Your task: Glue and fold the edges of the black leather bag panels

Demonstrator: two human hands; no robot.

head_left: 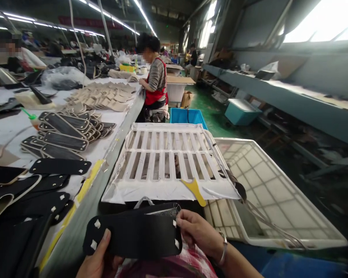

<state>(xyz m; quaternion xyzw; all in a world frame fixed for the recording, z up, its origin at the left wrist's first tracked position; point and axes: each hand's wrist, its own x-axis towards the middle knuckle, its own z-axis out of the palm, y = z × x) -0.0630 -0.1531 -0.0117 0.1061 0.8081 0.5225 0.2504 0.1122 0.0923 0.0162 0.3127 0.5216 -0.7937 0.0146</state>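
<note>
A long black leather-like panel (136, 235) with rounded corners lies across my lap. Small white squares mark its corners, and a shiny strip shows along its top right edge. My left hand (100, 256) grips the panel near its left end, thumb on top and fingers underneath. At the other end, my right hand (195, 229) pinches the upper right corner beside a white square; a bracelet circles that wrist. Just beyond the panel stands a white slatted rack (168, 189), with a yellow Y-shaped tool (195, 191) on its near edge.
On the left table are black panels (59, 166), a pile of pale-edged dark straps (65, 141), beige pieces (101, 96) and a phone (5, 174). A white crate (249, 143) stands right, a blue bin (188, 116) ahead. A co-worker (156, 77) in a red apron sits beyond.
</note>
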